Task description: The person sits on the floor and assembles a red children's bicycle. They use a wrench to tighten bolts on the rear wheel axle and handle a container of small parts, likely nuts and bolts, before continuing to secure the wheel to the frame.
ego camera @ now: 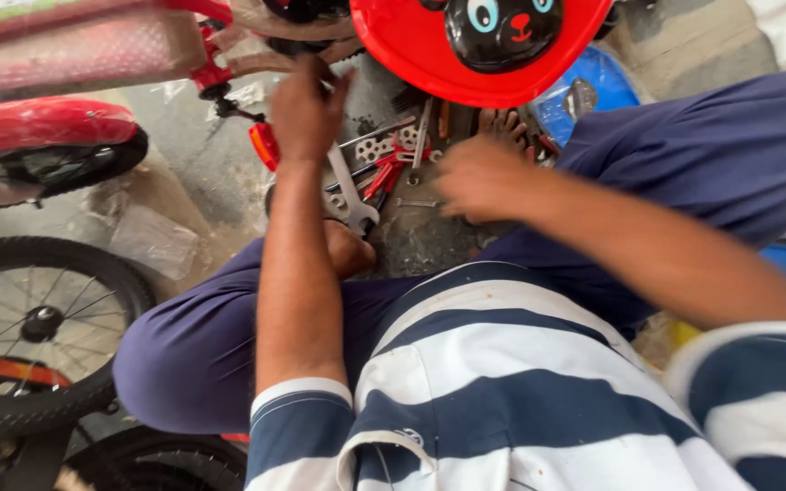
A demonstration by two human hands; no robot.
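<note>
Person seated low on the concrete floor [211, 173], knees spread, navy trousers, striped shirt. Both arms reach forward into a scatter of hand tools between the knees.

Left hand [307, 109]: raised over the far edge of the tool pile, fingers curled and pinched together as if on something small. What it grips cannot be told; the fingertips are turned away from the camera. Just left of the hand, a small red reflector [265, 145]. Just below the wrist lies a silver open-end wrench [349, 193], jaw end toward the person.

Right hand [477, 177]: blurred with motion, knuckles up, low over the pile. Whether it is clenched or loose cannot be told. Just left of it, red-handled pliers [384, 175] and loose bolts [416, 202]; beyond it, a darker jumble of tools.

Handling judgement, wrench: solid steel, stiff, moderately heavy for its size, likely greasy here, so slippery. Best taken at mid-shaft, where it lies clear of the other tools. Pliers: the red grips give the surest hold. Bolts are small and roll, needing a fingertip pinch.

Around: beyond the hands, a red plastic basket [411, 55] with a black cartoon face. Far left of the left arm, a red bicycle frame [43, 127] and a spoked wheel [38, 327]. Blue plastic [593, 86] beyond the right hand.
</note>
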